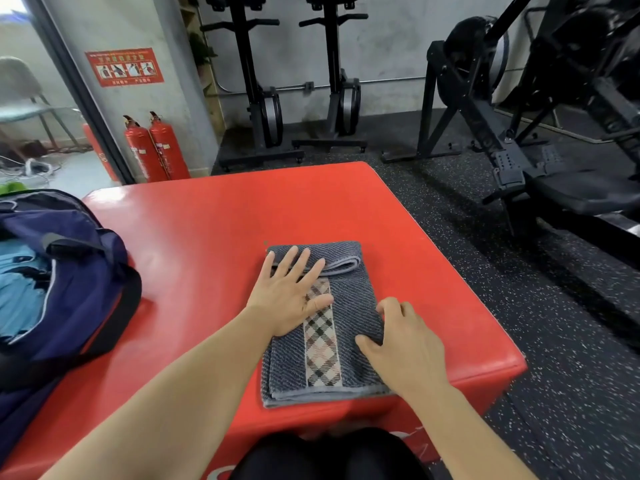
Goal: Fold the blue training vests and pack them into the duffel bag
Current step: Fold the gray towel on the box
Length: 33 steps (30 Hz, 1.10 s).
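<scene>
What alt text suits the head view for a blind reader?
Two hands rest on a folded grey towel with a plaid stripe on a red padded box: the left hand lies flat, the right hand curls at its right edge. An open navy duffel bag holding light blue fabric sits at left.

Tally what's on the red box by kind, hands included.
Grey towel: 1
Navy duffel bag: 1
Hands on the towel: 2 (left hand, right hand)
Total: 4
Light blue fabric inside the bag: pieces can't be counted.
</scene>
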Each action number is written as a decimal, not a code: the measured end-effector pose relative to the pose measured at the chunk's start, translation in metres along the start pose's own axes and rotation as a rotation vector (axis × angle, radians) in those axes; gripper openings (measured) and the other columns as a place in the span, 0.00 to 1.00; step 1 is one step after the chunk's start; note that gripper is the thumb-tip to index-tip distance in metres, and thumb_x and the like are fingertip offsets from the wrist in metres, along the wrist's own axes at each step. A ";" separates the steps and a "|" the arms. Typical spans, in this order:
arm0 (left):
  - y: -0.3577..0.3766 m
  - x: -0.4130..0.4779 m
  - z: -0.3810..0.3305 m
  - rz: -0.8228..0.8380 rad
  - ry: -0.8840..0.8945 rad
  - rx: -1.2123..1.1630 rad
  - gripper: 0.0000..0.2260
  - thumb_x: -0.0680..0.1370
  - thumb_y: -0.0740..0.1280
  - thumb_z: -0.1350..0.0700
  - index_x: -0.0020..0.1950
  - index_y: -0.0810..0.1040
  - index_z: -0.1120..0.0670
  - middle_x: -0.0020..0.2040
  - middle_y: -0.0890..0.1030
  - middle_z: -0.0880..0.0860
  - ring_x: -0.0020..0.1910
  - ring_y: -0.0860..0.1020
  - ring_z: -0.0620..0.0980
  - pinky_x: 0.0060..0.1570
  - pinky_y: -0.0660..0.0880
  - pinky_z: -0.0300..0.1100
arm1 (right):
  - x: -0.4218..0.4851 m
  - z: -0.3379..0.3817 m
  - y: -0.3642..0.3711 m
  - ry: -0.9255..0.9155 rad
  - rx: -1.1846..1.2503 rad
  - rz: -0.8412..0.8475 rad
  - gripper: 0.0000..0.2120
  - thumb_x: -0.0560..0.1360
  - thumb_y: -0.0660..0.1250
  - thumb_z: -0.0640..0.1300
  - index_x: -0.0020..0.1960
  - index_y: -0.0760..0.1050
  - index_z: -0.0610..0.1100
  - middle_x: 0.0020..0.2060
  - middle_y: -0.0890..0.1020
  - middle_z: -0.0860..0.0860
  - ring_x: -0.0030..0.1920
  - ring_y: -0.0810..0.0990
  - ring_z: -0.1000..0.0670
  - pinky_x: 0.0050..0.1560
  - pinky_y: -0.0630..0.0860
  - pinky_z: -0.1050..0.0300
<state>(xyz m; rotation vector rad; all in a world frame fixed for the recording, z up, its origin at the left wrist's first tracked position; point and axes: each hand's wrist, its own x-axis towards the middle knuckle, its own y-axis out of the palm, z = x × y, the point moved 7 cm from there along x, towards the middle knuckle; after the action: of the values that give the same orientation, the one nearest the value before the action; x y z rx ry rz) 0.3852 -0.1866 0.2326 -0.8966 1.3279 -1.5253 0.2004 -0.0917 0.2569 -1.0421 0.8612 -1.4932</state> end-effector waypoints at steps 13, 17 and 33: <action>-0.015 -0.145 -0.046 -0.046 0.005 -0.284 0.45 0.67 0.55 0.22 0.78 0.60 0.46 0.78 0.61 0.46 0.77 0.54 0.42 0.76 0.38 0.45 | -0.053 0.016 0.012 -0.528 -0.357 0.321 0.39 0.74 0.63 0.40 0.80 0.47 0.47 0.79 0.49 0.48 0.79 0.46 0.51 0.76 0.42 0.56; -0.015 -0.149 -0.058 -0.090 0.018 -0.154 0.34 0.71 0.70 0.39 0.74 0.65 0.48 0.70 0.71 0.46 0.72 0.66 0.46 0.76 0.47 0.43 | -0.061 0.021 0.009 -0.550 -0.397 0.241 0.32 0.74 0.64 0.37 0.76 0.58 0.44 0.76 0.62 0.47 0.76 0.58 0.49 0.75 0.53 0.56; -0.014 -0.136 0.005 -0.156 -0.386 -0.962 0.12 0.79 0.65 0.48 0.45 0.78 0.56 0.37 0.78 0.49 0.36 0.75 0.49 0.40 0.71 0.45 | -0.007 -0.012 -0.008 0.008 0.440 0.242 0.11 0.76 0.64 0.47 0.38 0.71 0.42 0.33 0.73 0.51 0.36 0.71 0.50 0.37 0.64 0.52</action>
<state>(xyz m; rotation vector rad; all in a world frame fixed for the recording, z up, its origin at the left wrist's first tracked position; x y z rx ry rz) 0.4332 -0.0594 0.2516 -1.8098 1.7159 -0.6829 0.1866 -0.0836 0.2589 -0.5859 0.6010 -1.3966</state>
